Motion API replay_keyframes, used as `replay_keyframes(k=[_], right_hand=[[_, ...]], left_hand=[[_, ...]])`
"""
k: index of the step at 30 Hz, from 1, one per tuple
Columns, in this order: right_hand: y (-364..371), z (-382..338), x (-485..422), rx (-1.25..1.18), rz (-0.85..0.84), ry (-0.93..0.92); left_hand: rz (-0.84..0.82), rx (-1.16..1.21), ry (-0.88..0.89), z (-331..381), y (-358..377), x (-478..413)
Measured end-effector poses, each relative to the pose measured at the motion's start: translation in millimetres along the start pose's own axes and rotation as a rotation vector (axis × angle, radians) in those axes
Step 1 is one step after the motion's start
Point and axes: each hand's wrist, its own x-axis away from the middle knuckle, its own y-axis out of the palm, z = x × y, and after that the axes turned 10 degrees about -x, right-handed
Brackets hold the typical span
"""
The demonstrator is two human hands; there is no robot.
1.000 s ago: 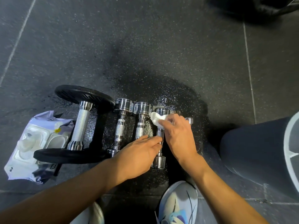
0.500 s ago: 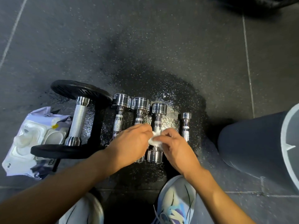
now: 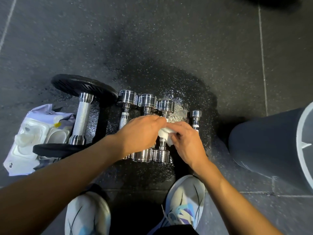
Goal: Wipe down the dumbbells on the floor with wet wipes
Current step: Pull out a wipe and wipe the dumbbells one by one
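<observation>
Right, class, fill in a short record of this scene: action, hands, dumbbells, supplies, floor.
Action: wiping the handle of the third chrome dumbbell from the left
Hands: left hand and right hand both hold the wet wipe
Dumbbells: black-plate dumbbell, then four chrome ones, smallest dumbbell rightmost
Supplies: wipes pack, left of the dumbbells
Floor: wet patch around the chrome row

Count here: one big black-plate dumbbell (image 3: pixel 81 119), three mid-size chrome dumbbells (image 3: pixel 127 97) (image 3: pixel 147 100) (image 3: pixel 166 105), one tiny chrome dumbbell (image 3: pixel 196 119), so five total. Also one wipe pack (image 3: pixel 25 141), one loose wipe (image 3: pixel 165 135), two sneakers (image 3: pixel 88 212) (image 3: pixel 184 199), one grey bin (image 3: pixel 271 141).
</observation>
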Motion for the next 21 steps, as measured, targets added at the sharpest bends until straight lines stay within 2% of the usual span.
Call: replay_keyframes(k=[6, 15, 21], right_hand=[[-6.4, -8.4, 25.6, -0.013, -0.152, 0.050], [-1.5, -41.6, 61.3, 0.083, -0.147, 0.308], [16.7, -37.4, 43.6, 0.213, -0.187, 0.070]], left_hand=[[0.013, -0.014, 0.065, -1.8, 6.3, 4.0], [-0.013, -0.121, 0.155, -5.0, 13.4, 5.4], [0.003, -0.040, 0.146, -7.8, 13.0, 5.5]])
